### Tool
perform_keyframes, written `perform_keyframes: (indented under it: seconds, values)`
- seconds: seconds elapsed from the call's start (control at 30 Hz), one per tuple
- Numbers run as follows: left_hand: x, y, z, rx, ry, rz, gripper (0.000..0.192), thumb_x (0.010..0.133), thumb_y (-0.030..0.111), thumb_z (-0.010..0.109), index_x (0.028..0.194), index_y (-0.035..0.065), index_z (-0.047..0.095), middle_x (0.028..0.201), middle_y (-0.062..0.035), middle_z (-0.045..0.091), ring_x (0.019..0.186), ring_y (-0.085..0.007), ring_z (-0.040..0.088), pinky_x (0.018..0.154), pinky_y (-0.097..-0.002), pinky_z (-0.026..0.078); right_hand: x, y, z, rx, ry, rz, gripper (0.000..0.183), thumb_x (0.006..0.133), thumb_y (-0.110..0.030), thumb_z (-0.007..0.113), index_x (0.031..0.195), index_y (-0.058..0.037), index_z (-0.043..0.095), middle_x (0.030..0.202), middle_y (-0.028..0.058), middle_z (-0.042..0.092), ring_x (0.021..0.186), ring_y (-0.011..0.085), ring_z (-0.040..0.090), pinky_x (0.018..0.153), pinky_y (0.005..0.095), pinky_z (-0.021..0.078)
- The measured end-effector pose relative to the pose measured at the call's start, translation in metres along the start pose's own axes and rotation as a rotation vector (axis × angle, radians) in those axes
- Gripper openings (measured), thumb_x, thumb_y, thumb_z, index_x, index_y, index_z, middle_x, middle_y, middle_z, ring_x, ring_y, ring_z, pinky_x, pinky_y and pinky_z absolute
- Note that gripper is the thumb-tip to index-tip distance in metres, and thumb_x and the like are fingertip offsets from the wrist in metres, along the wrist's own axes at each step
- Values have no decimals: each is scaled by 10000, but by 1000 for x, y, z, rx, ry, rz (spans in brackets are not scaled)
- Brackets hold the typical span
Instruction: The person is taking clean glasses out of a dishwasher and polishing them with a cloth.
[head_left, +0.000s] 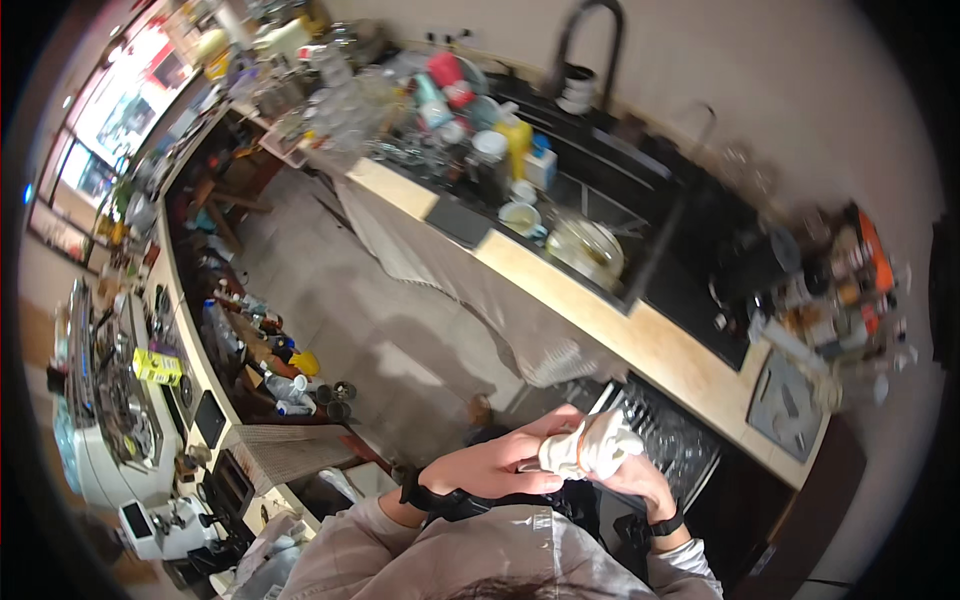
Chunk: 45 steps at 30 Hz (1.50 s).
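Note:
A bunched white cloth (598, 444) is between my two hands in front of my chest, with a thin orange band around its middle. My left hand (499, 459) has its thumb and fingers around the near left side of the cloth. My right hand (640, 478) grips it from the right, with most of those fingers hidden behind the fabric. Just beyond my hands is a pulled-out rack of clear glasses (671, 435) below the counter.
A wood-edged counter (555, 289) runs diagonally past me, with a black sink (637, 195), a glass bowl (586, 247) and a yellow bottle (514, 141). Bottles crowd the right end (840, 300). On the left counter stand an espresso machine (120, 420) and a coffee grinder (161, 529).

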<state>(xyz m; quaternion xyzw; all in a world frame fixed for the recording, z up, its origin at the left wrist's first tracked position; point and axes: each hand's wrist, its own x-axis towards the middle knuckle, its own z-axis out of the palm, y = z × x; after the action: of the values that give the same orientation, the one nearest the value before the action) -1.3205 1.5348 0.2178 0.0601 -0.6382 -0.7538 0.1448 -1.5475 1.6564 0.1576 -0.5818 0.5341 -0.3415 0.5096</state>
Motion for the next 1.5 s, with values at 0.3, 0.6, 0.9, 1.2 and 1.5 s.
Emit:
perform_keyframes:
  seconds: [0.3,0.6,0.9,1.2,1.5]
  values:
    - [-101,46,-120,647,854,303,411,853,53,620,1240,-53,532,1210,-170,461,1187,-310,446,997,-371,373,130,-82,35,168,35,32,392,867,-53,672,1244,8,586,1164,112,659,1061,190,609,943,319,461]
    - [-121,61,-175,174,1069,147,283,916,-59,559,1195,-37,604,931,3,505,770,-40,464,664,-192,378,214,-59,53,653,146,130,585,892,-307,614,1383,-33,452,1284,126,583,1165,248,567,999,384,447]
    - [-119,32,-291,453,1055,-417,296,948,235,597,1076,-27,647,904,-63,693,767,-86,575,704,-264,475,239,-43,25,689,139,197,582,896,-305,608,1388,-39,447,1287,120,582,1152,240,572,990,374,449]
    - [-84,9,-491,542,1486,34,426,886,320,677,1115,-38,636,944,-138,692,869,-219,656,779,-338,507,303,-61,18,652,195,166,579,900,-303,603,1392,-44,441,1290,114,581,1139,232,576,980,364,451]
    - [-40,45,-657,755,1453,26,762,771,388,793,1312,-40,469,1186,-194,565,1066,-280,579,896,-388,469,341,-84,66,699,534,219,576,904,-300,598,1397,-49,435,1292,108,580,1126,225,581,971,354,453]
